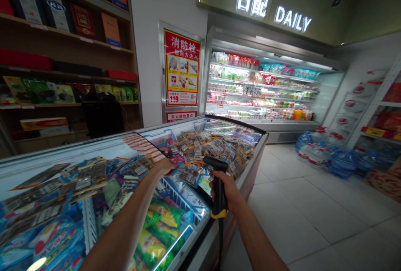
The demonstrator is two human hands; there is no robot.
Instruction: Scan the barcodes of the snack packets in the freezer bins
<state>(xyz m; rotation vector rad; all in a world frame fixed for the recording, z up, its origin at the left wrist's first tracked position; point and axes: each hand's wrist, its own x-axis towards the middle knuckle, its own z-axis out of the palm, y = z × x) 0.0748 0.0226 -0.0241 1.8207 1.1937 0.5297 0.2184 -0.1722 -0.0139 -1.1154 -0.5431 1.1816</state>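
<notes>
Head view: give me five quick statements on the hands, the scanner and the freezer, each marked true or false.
1. The right hand holds a barcode scanner by its handle. True.
2. The left hand hangs free at the person's side. False: it reaches into the chest freezer and holds a packet up in front of the scanner.
3. The scanner's head points toward the packet. True.
4. The freezer compartments are bare. False: they are piled with packaged goods.
5. The blue water bottles stand on a shelf. False: they sit on the floor at the right.
</notes>
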